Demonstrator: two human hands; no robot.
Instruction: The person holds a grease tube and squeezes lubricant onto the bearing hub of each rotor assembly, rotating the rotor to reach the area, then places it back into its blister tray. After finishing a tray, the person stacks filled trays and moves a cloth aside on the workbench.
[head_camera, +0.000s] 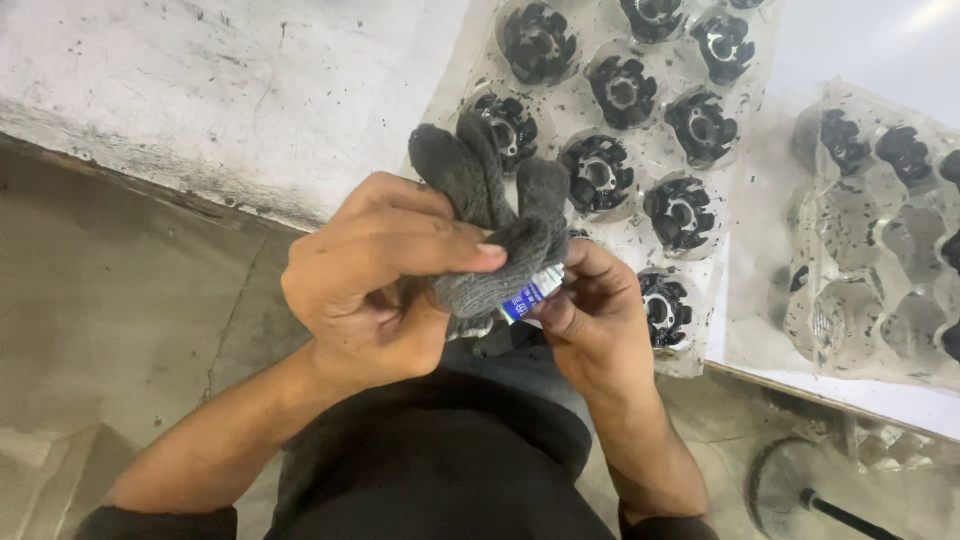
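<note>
My left hand (375, 275) grips a grey knitted glove (495, 225) around its middle, fingers of the glove pointing up and away from me. My right hand (590, 310) pinches the glove's cuff end, where a small white and blue label (530, 293) shows between thumb and fingers. Both hands hold the glove just above my lap, in front of the table edge.
A clear plastic tray (640, 130) holds several black round toothed parts in its cups on the white table (230, 90). A second clear tray (880, 240) at right is partly filled. Concrete floor lies at left; a stool base (790, 490) sits at lower right.
</note>
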